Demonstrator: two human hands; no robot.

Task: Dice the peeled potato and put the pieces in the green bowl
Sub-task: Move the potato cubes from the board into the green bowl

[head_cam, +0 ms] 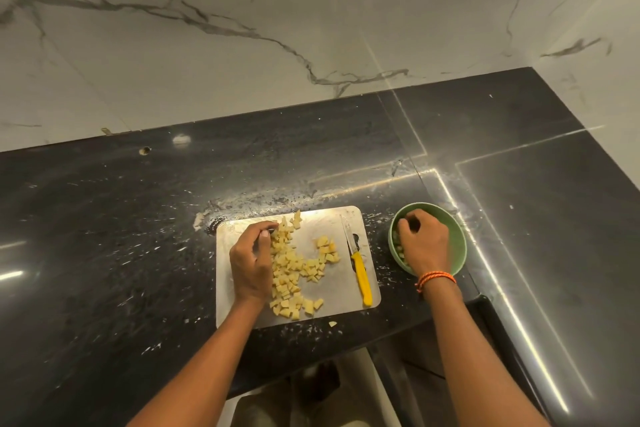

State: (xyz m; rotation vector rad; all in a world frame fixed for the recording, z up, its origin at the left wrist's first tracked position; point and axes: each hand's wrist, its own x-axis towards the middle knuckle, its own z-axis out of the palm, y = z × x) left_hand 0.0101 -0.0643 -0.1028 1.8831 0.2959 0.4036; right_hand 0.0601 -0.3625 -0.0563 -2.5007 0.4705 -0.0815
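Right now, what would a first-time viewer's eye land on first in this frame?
The pale yellow potato dice scattered across the steel cutting board, with the left hand resting at their left edge. Next, the yellow-handled knife lying on the board's right side, and the right hand reaching into the green bowl beside it.

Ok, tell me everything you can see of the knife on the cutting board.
The knife is a small paring type with a bright yellow handle that looks plastic and a narrow, pointed metal blade. It lies flat along the right side of the steel-looking cutting board, handle toward the person, tip pointing away. Neither hand touches it, and it lies apart from the potato pieces to its left.
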